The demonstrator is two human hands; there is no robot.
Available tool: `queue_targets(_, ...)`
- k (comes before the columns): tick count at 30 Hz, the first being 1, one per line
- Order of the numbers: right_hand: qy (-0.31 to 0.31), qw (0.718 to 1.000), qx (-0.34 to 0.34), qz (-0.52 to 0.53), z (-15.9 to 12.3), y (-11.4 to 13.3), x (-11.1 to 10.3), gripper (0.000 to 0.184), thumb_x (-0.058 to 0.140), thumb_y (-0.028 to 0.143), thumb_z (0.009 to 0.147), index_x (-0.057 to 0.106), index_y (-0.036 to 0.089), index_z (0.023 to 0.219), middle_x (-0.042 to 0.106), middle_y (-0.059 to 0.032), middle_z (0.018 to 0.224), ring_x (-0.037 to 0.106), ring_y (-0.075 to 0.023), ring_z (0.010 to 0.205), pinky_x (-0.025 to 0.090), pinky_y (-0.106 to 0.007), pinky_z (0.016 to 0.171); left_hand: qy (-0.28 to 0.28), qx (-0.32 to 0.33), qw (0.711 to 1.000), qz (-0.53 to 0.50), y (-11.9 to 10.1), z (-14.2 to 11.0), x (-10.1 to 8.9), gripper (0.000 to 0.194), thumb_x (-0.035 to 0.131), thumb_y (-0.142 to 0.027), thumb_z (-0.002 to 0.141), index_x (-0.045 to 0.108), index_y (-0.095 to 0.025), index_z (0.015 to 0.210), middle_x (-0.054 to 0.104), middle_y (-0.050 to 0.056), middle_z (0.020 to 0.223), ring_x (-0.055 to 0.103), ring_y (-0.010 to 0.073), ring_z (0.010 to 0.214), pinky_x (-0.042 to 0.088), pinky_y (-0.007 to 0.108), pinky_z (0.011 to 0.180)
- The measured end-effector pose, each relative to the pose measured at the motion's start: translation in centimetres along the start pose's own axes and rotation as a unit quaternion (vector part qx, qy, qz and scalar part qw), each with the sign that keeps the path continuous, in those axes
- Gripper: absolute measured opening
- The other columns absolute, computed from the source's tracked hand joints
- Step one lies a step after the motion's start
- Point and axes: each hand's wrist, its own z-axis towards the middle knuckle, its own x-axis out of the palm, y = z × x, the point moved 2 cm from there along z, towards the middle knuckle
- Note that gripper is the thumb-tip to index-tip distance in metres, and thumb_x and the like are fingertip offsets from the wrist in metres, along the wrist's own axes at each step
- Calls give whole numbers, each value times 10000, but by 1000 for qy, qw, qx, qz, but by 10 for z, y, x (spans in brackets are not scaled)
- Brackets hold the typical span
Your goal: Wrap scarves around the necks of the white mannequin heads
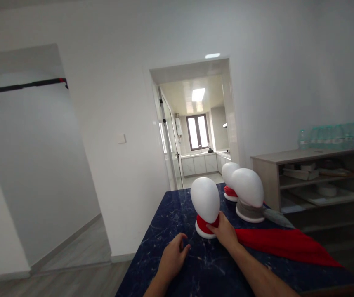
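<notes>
Three white mannequin heads stand on a dark blue marbled table (171, 214). The nearest head (205, 199) has a red scarf (282, 243) wound round its neck, the long end trailing right across the table. My right hand (225, 231) pinches the red cloth at the base of that head. My left hand (173, 255) hovers just left of it, fingers loosely curled and apart, holding nothing. A second head (247, 187) wears a grey scarf; the third head (228, 172) behind it has a red scarf at its neck.
A wooden shelf unit (310, 181) with plates and boxes stands at the right, several water bottles (331, 136) on top. A doorway (195, 123) ahead opens to a kitchen. A black bar (25, 86) crosses the opening on the left.
</notes>
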Motion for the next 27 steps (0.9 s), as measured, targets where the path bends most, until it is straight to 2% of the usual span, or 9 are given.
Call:
queue_targets(2, -5, 1000, -9, 30, -1, -7, -2, 589, 772, 419, 811, 578, 211, 1326, 686, -132, 1312, 683, -335, 1179, 524, -414, 968, -10, 35, 999, -11, -3, 4, 3, 436, 598, -349, 950, 603, -271, 1379, 706, 65, 1236, 678, 234, 1140, 484, 346, 1027)
queue_targets(4, -13, 999, -11, 47, -1, -10, -4, 565, 780, 411, 795, 597, 213, 1291, 669, -125, 1295, 673, -329, 1173, 521, -414, 990, 6, 43, 999, -27, -9, 16, 13, 674, 667, -323, 876, 508, -242, 1527, 581, 103, 1514, 561, 263, 1393, 393, 365, 1205)
queue_targets(7, -29, 998, -8, 60, 3, -11, -6, 471, 778, 397, 780, 615, 228, 1189, 655, -111, 1211, 659, -324, 1146, 520, -420, 1006, 46, -12, 998, -35, -23, 44, 37, 1031, 784, -322, 738, 333, -124, 1644, 409, 163, 1687, 395, 304, 1557, 275, 348, 1303)
queue_targets(9, -37, 997, -7, 72, 5, -13, -7, 376, 762, 352, 771, 620, 246, 1103, 649, -93, 1146, 653, -316, 1112, 522, -426, 1006, 54, -47, 997, -21, -34, 61, 54, 1154, 834, -357, 686, 279, -79, 1659, 360, 193, 1715, 315, 347, 1599, 213, 388, 1330)
queue_targets(13, -23, 994, -14, 107, 9, -19, -9, 263, 685, 178, 701, 645, 256, 949, 666, -60, 1029, 664, -283, 1024, 535, -401, 963, 37, -74, 997, 0, -43, 76, 74, 1163, 827, -453, 707, 260, -128, 1669, 349, 188, 1724, 287, 386, 1607, 150, 505, 1332)
queue_targets(17, -10, 988, 8, 152, 12, -24, -7, 256, 619, 145, 646, 657, 237, 882, 698, -48, 965, 664, -268, 980, 522, -386, 917, 12, -74, 997, -8, -39, 73, 74, 1106, 784, -507, 773, 256, -117, 1664, 372, 200, 1711, 357, 350, 1581, 165, 454, 1324)
queue_targets(20, 21, 980, 40, 194, 16, -27, -8, 121, 626, 202, 631, 597, 231, 745, 681, -9, 790, 654, -248, 845, 517, -371, 818, 13, -73, 997, -6, -39, 72, 72, 1138, 793, -518, 772, 229, -116, 1673, 432, 204, 1678, 387, 355, 1561, 208, 437, 1304)
queue_targets(23, 77, 965, 52, 245, 14, -29, -22, 101, 629, 296, 682, 573, 228, 731, 675, 18, 711, 651, -221, 766, 514, -339, 746, 18, -72, 997, -9, -41, 72, 70, 1161, 802, -503, 765, 202, -118, 1682, 443, 201, 1672, 375, 371, 1564, 202, 467, 1303)
queue_targets(27, 142, 945, 31, 294, -2, -34, -58, 217, 679, 402, 741, 604, 216, 824, 726, 2, 808, 677, -223, 815, 528, -329, 751, 19, -70, 997, -1, -43, 72, 70, 1164, 783, -509, 776, 172, -131, 1692, 425, 191, 1685, 386, 361, 1553, 171, 509, 1308)
